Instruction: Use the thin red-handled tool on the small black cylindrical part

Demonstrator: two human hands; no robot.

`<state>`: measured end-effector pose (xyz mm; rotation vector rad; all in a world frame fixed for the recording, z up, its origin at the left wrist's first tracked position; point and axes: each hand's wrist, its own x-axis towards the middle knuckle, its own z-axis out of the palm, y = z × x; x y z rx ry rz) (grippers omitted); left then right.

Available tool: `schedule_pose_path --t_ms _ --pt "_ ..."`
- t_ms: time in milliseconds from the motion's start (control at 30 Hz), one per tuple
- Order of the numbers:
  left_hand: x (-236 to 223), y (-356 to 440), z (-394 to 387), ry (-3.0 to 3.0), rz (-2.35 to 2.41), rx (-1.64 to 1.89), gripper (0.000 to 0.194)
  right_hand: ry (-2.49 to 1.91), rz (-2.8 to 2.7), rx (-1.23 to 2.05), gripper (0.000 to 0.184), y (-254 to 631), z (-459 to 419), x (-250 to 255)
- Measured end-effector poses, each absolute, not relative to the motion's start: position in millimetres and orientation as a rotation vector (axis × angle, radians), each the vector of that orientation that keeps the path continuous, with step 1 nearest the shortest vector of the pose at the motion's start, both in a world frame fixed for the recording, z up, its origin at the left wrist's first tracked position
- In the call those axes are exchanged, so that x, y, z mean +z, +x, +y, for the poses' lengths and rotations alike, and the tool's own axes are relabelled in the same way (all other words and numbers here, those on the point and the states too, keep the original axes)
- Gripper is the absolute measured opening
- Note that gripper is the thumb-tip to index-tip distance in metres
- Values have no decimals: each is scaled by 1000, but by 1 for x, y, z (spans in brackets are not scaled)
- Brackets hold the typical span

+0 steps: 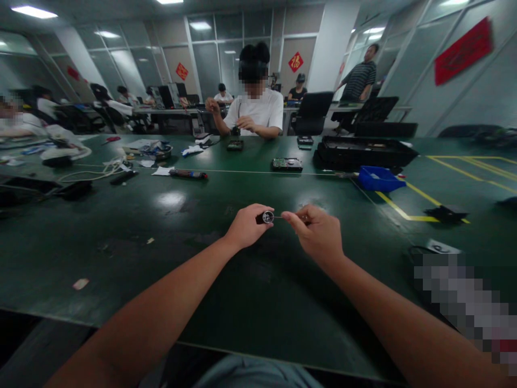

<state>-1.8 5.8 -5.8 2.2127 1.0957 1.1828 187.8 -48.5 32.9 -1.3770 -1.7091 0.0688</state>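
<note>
Over the middle of the green table, my left hand [248, 226] is closed around a small black cylinder [267, 217]. The cylinder's round, silver-rimmed end faces me, and small parts show inside it; its exact kind is unclear. Just to the right, my right hand [321, 233] grips a thin screwdriver [278, 217] between thumb and fingers. Its slim metal shaft points left and reaches the rim of the cylinder. Most of the handle is hidden in the fingers. I cannot tell whether the tip touches a screw.
Across the green table [194, 291] a person [258, 110] handles small parts. A hard drive [286, 164], a black case [363, 152] and a blue bin [381, 178] stand beyond my hands. At left lie a pen-shaped tool [188, 174] and a pale cable [97, 174].
</note>
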Motion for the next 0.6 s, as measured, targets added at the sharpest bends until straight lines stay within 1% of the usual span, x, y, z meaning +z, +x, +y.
schedule_pose_path --t_ms 67,200,367,433,600 --pt "-6 -2 6 2219 1094 1182 34 -1359 -1730 69 37 187 -49 32" --pt "-6 -3 8 2245 1103 1189 34 -1265 -1788 150 22 184 -51 31" --pt "-6 -4 9 2226 1131 1188 35 -1234 -1883 204 19 184 -53 32" --pt "-6 -4 8 2224 1126 1183 34 -1260 -1907 204 22 184 -54 33" --pt "-7 -3 8 2235 1117 1195 34 -1218 -1767 265 20 183 -53 30"
